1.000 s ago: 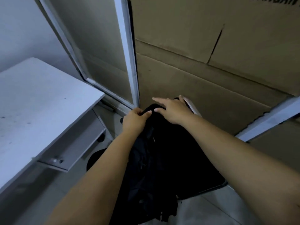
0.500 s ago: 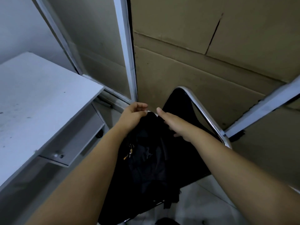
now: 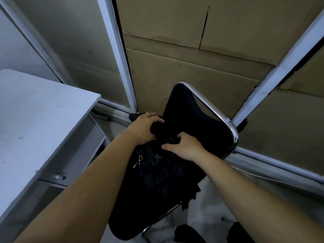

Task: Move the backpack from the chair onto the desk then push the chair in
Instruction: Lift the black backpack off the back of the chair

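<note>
Cardboard sheets (image 3: 219, 64) covered the wall behind a white frame (image 3: 121, 55), and a pale worktop (image 3: 35, 123) stood on the left side of the view. Beside it was the chair (image 3: 233, 135), with a black back and a shiny metal rim, turned away from the worktop.

The backpack (image 3: 157, 181) was on the chair seat, leaning against the back, so the first part of the task was not yet done. Its black cloth was hard to separate from the black chair.

The left hand (image 3: 143, 128) was closed around a fold at the top of the backpack, probably the carry loop, though the exact part could not be seen. The right hand (image 3: 185, 148) lay just beside it on the upper face of the backpack, with its fingers curled into the cloth; this grip looked partly closed, not a full fist.

Both hands held the top most likely because a soft bag hangs straight when it is lifted from there. The worktop was near on the left, so the lift would need only a short swing. A small zipper pull (image 3: 139, 157) with orange marks hung loose and could perhaps catch.
</note>
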